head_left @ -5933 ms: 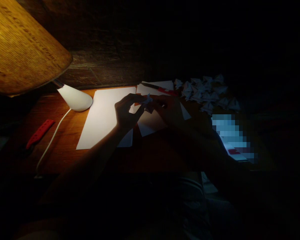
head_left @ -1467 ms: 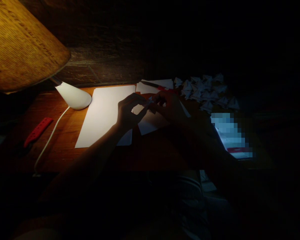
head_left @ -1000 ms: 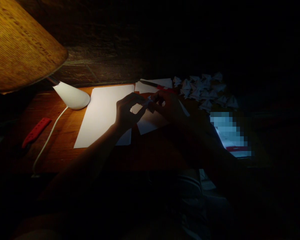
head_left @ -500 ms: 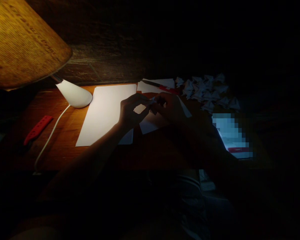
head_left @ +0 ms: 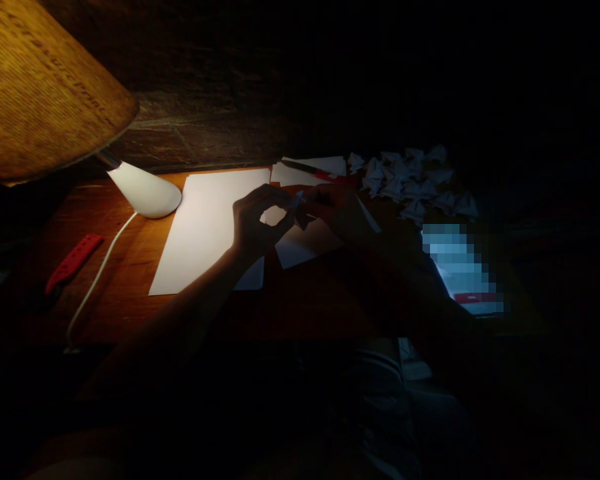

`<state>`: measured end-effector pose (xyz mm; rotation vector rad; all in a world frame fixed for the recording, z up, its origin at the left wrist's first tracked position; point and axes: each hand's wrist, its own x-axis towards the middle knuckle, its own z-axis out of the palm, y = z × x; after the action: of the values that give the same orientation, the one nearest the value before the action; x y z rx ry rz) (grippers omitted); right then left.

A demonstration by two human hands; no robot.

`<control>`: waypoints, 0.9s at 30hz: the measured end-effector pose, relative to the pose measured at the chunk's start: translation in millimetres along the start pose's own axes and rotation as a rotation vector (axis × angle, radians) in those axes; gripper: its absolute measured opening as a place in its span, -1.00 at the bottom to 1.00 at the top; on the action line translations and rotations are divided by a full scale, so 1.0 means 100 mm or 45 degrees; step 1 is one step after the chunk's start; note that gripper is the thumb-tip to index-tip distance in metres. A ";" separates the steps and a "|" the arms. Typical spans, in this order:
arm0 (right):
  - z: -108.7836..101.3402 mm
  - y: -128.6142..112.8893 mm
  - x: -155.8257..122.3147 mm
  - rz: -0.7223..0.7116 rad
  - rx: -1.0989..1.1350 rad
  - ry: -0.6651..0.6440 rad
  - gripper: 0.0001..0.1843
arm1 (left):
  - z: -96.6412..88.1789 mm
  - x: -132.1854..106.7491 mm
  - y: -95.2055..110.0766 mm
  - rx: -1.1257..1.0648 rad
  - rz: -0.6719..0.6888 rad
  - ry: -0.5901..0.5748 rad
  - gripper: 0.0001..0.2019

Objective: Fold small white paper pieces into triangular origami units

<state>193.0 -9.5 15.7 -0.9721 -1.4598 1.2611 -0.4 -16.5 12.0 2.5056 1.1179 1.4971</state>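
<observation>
A small folded piece of paper (head_left: 299, 202) is held up between my two hands over the table. My left hand (head_left: 254, 217) pinches it from the left, thumb and fingers forming a ring. From the right, my right hand (head_left: 336, 208) grips its other side with bent fingers; deep shadow hides part of them. Beneath the hands lies a loose sheet of paper (head_left: 300, 252). A stack of white paper (head_left: 205, 230) is to the left, under the lamplight. Several folded paper pieces (head_left: 413, 190) are heaped at the back right.
A lamp base (head_left: 147, 192) stands at the back left under a wide shade (head_left: 45, 100), its white cable (head_left: 97, 277) trailing forward. A red power strip (head_left: 74, 263) lies far left. Behind my hands, a red-handled knife (head_left: 325, 175) rests on paper sheets (head_left: 333, 165). A lit phone (head_left: 457, 267) lies right.
The folded paper has turned between my fingers, and more of its points show now. Both hands stay close together above the sheet. The view has shifted slightly.
</observation>
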 end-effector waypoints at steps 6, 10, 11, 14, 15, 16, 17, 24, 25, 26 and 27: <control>-0.06 0.00 0.01 -0.020 -0.013 -0.020 -0.68 | 0.00 0.01 -0.01 -0.018 0.014 0.004 -0.95; -0.06 -0.04 -0.01 -0.044 -0.047 -0.025 -0.63 | 0.00 0.00 -0.01 -0.061 0.021 0.008 -0.94; -0.05 -0.05 0.00 -0.049 -0.049 -0.021 -0.62 | 0.00 0.00 -0.02 -0.055 0.007 0.000 -0.94; -0.04 -0.05 0.00 -0.038 -0.032 -0.010 -0.61 | 0.00 0.00 -0.03 -0.047 -0.028 -0.017 -0.93; -0.04 -0.05 0.01 -0.029 -0.019 -0.011 -0.61 | 0.00 0.00 -0.03 -0.052 -0.030 -0.017 -0.93; -0.04 -0.05 0.01 -0.022 -0.001 -0.015 -0.61 | 0.00 0.00 -0.04 -0.059 -0.028 -0.016 -0.93; -0.04 -0.04 0.01 -0.018 0.019 -0.021 -0.61 | 0.00 0.00 -0.04 -0.071 -0.023 -0.012 -0.94; -0.02 -0.07 0.00 -0.029 -0.010 -0.032 -0.55 | 0.05 -0.01 -0.06 -0.204 -0.106 -0.040 -0.96; -0.02 -0.07 0.00 -0.043 -0.027 -0.027 -0.55 | 0.06 -0.01 -0.06 -0.237 -0.132 -0.042 -0.96; -0.02 -0.07 0.00 -0.061 -0.036 -0.025 -0.54 | 0.06 -0.01 -0.06 -0.270 -0.150 -0.039 -0.95; -0.03 -0.05 0.01 -0.082 -0.038 -0.026 -0.54 | 0.06 -0.01 -0.05 -0.300 -0.159 -0.031 -0.93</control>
<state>195.9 -8.9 20.9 -0.9269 -1.5175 1.2086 1.3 -10.6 6.1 2.2496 1.0075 1.4663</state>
